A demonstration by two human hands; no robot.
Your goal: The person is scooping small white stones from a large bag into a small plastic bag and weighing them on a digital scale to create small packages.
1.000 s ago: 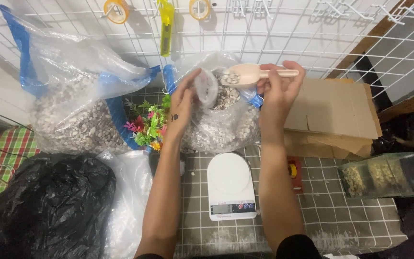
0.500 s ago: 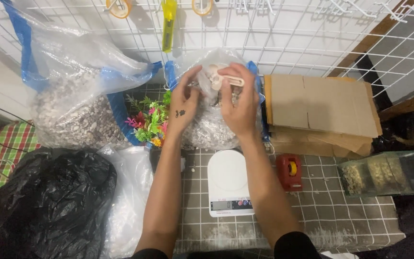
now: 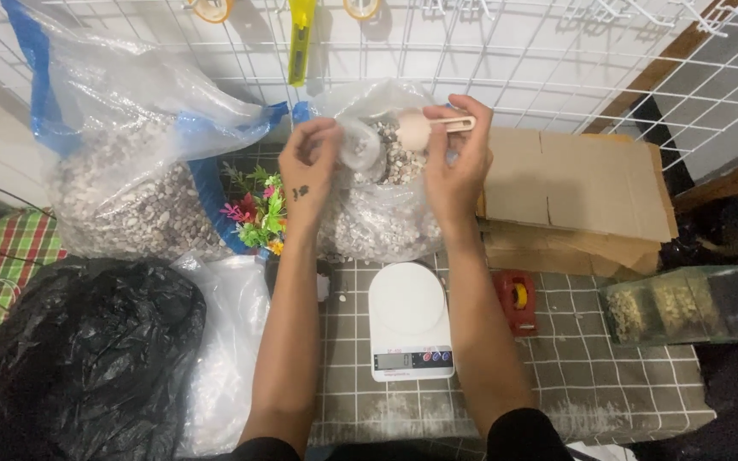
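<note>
My right hand (image 3: pixel 457 162) grips a small beige plastic scoop (image 3: pixel 424 128) by its handle, its bowl tipped toward a small clear plastic bag (image 3: pixel 360 145). My left hand (image 3: pixel 311 164) pinches that little bag open at its mouth. Both hands hover over an open clear bag of mixed pebbles (image 3: pixel 377 218) leaning on the wire grid. Some pebbles show at the scoop's bowl. A white digital kitchen scale (image 3: pixel 407 318) sits on the tiled top between my forearms, with nothing on its platform.
A big clear sack of gravel (image 3: pixel 125 183) with blue trim stands at left, a black plastic bag (image 3: pixel 70 358) in front of it. Artificial plants (image 3: pixel 258 209) sit between the sacks. Flattened cardboard (image 3: pixel 574 192), a red tape measure (image 3: pixel 516 299) and a clear box (image 3: pixel 685 303) lie right.
The scoop went from held high at the right, down into the pebble bag, and now sits raised at the small bag's mouth. My left hand has kept hold of the small bag.
</note>
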